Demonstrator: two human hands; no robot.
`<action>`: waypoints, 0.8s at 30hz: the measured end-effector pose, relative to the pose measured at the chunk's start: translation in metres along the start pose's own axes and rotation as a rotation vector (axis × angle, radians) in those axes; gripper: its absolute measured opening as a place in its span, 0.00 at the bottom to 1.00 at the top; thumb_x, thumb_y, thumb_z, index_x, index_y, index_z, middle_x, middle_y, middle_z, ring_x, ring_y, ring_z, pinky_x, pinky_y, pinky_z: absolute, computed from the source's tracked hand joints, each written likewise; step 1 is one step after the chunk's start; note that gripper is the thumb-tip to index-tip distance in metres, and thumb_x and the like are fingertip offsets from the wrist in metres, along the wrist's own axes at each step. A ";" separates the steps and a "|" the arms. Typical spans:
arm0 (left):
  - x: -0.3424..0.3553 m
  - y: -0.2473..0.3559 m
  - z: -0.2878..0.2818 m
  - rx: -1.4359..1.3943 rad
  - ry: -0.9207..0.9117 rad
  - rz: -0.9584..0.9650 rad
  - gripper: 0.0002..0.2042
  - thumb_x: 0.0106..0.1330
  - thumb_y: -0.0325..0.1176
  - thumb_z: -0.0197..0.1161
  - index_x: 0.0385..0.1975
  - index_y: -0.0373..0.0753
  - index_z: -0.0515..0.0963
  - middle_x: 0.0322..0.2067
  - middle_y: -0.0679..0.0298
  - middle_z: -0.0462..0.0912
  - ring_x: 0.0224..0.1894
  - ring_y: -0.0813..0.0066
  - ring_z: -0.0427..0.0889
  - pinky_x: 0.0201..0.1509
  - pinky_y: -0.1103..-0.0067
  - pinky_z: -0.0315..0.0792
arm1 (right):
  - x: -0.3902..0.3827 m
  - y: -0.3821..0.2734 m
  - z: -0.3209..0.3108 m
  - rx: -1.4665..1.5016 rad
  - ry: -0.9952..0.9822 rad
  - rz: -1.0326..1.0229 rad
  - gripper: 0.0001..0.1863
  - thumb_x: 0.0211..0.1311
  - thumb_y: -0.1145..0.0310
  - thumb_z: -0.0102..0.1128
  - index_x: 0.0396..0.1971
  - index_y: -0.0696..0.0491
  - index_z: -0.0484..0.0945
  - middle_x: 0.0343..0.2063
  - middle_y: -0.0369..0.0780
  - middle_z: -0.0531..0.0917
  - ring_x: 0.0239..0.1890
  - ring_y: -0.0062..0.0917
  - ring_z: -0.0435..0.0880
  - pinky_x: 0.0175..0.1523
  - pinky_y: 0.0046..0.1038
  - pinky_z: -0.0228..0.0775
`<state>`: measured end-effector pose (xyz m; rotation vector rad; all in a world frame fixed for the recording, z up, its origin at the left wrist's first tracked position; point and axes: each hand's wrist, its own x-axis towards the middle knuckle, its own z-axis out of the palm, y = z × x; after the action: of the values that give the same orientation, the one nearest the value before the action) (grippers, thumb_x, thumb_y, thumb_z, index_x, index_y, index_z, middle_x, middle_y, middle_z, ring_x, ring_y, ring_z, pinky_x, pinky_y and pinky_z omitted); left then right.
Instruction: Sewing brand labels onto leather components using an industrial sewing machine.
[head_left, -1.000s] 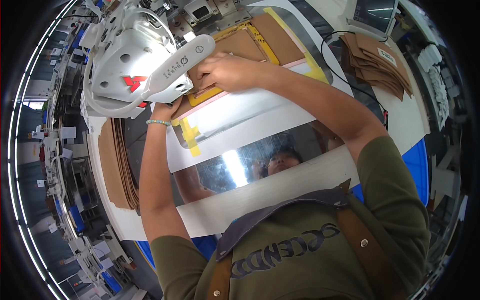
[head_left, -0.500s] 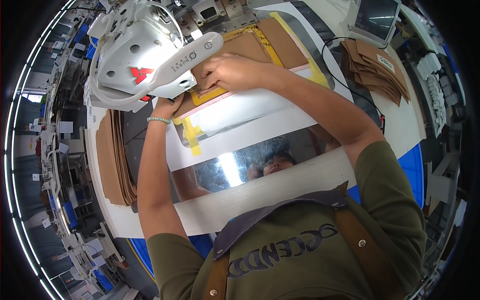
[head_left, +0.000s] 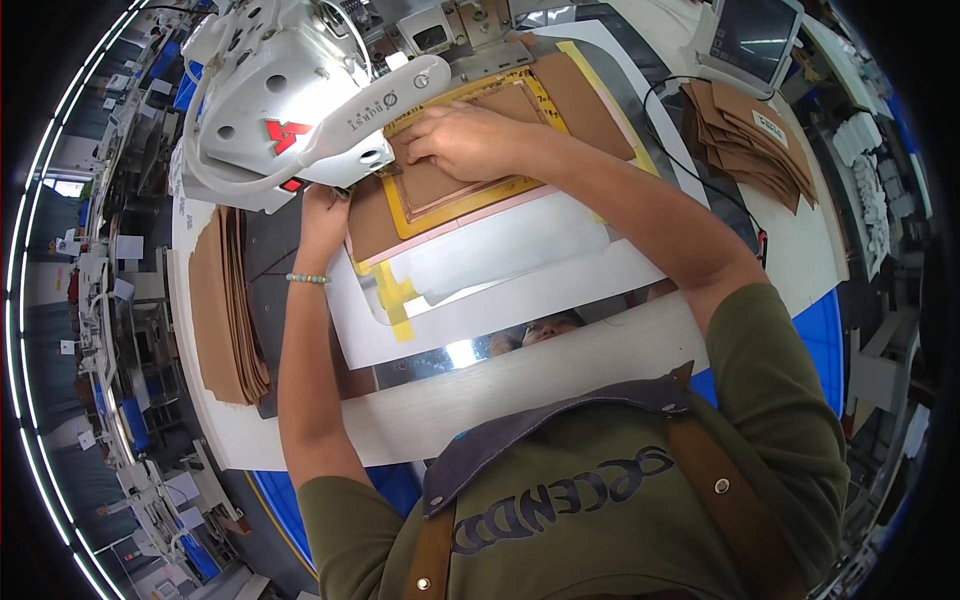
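Note:
A brown panel (head_left: 368,228) lies on a white sheet with a clear plastic template under the white sewing machine head (head_left: 290,100). A yellow rectangular frame (head_left: 470,207) sits on the panel. My right hand (head_left: 465,142) rests on the brown area inside this frame, fingers bent and spread a little, their tips near the machine head. By the panel's left edge, my left hand (head_left: 325,218) is closed with curled fingers. The machine head partly hides those fingertips, so what they hold is unclear. Yellow tape (head_left: 394,300) marks the template's near left corner.
A stack of brown pieces (head_left: 225,310) stands at the left, and another brown stack (head_left: 750,140) lies at the right. Behind that is a screen (head_left: 752,42), with a black cable (head_left: 690,178) running nearby. A shiny metal plate (head_left: 430,365) borders the table's near side.
The template, panel and yellow frame have slid toward me and slightly right, covering more of the shiny plate. My left hand has shifted a little left and nearer; my right hand stays on the panel.

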<state>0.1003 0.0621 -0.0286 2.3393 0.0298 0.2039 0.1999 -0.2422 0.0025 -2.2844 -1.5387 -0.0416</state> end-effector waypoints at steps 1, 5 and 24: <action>-0.007 0.000 -0.006 0.042 0.021 0.035 0.14 0.73 0.30 0.65 0.53 0.29 0.82 0.57 0.46 0.86 0.59 0.50 0.85 0.62 0.66 0.76 | -0.001 -0.001 0.001 0.001 -0.001 -0.002 0.18 0.68 0.75 0.58 0.55 0.48 0.88 0.65 0.35 0.83 0.68 0.37 0.77 0.73 0.45 0.70; -0.036 0.024 -0.023 0.130 -0.024 0.123 0.13 0.76 0.32 0.62 0.53 0.30 0.83 0.57 0.47 0.86 0.61 0.50 0.84 0.66 0.66 0.74 | -0.008 -0.005 -0.001 0.046 0.034 -0.065 0.19 0.66 0.77 0.59 0.54 0.50 0.88 0.64 0.37 0.84 0.66 0.39 0.78 0.72 0.44 0.71; -0.087 0.116 0.009 0.222 -0.173 0.393 0.16 0.75 0.25 0.62 0.59 0.36 0.85 0.65 0.58 0.84 0.72 0.52 0.76 0.76 0.63 0.68 | -0.099 -0.029 -0.100 -0.114 -0.213 0.208 0.15 0.77 0.67 0.59 0.58 0.53 0.85 0.65 0.39 0.82 0.67 0.35 0.78 0.72 0.37 0.70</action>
<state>0.0109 -0.0327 0.0353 2.5572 -0.5194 0.1969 0.1533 -0.3532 0.0802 -2.5994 -1.4198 0.1795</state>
